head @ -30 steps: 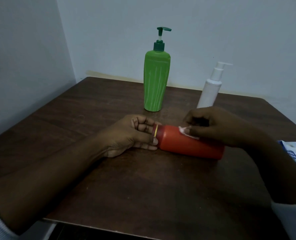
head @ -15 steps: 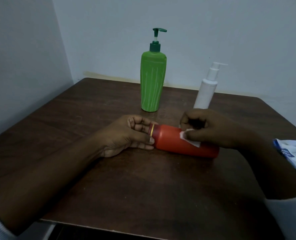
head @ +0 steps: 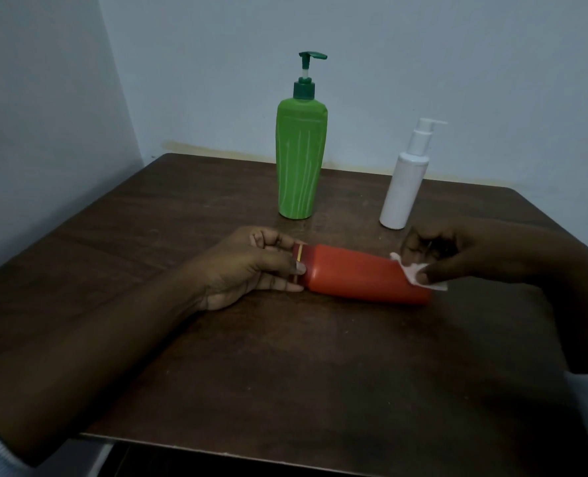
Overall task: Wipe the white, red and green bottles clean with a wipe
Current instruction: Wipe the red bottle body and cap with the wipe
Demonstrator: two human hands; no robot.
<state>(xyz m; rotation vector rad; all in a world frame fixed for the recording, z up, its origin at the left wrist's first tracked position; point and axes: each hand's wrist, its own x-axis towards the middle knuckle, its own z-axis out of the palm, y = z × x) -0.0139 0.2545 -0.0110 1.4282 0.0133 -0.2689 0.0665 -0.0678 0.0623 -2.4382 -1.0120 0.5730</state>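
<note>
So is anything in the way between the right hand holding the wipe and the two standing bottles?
Nothing visible. The right hand pinches the wipe against the base end of the red bottle, lying on its side. The white bottle stands just behind that hand, the green bottle further left; only bare table lies between.

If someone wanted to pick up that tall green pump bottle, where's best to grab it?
Probably round the middle of the green bottle, coming from the front. It stands upright, its body broad and free all round; the thin pump looks too slender to lift by.
</note>
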